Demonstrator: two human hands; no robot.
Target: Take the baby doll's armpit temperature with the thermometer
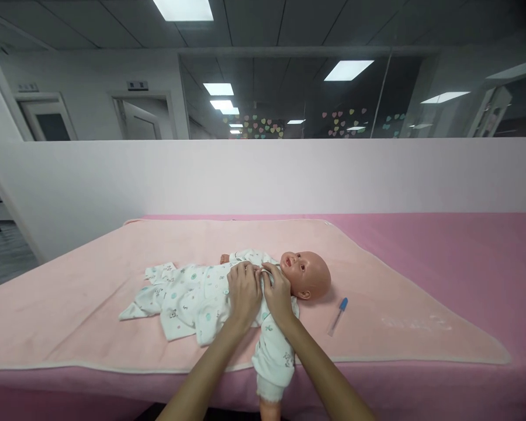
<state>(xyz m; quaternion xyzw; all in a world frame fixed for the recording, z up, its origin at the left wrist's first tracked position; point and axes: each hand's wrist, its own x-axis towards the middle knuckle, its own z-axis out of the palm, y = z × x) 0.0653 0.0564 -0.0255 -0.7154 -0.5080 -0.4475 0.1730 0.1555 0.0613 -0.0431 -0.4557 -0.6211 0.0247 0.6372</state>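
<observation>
A baby doll [312, 275] lies on its back with its head to the right. It wears white printed baby clothes [188, 298], and one sleeved arm [272, 356] hangs over the near edge. At the upper chest, my left hand [244, 289] has its fingers closed on the front of the clothes. Right beside it, near the doll's neck, my right hand [278, 292] pinches the cloth too. The fingertips of both hands meet; whatever small fastening may lie between them is hidden. A capped clear tube with a blue end [338, 316] lies to the right of the doll.
A peach blanket [92, 280] with a pale border covers much of the pink table [473, 257]. Behind it stands a white half wall [289, 175] topped by a window [289, 99]. Grey floor [9, 251] shows at the left.
</observation>
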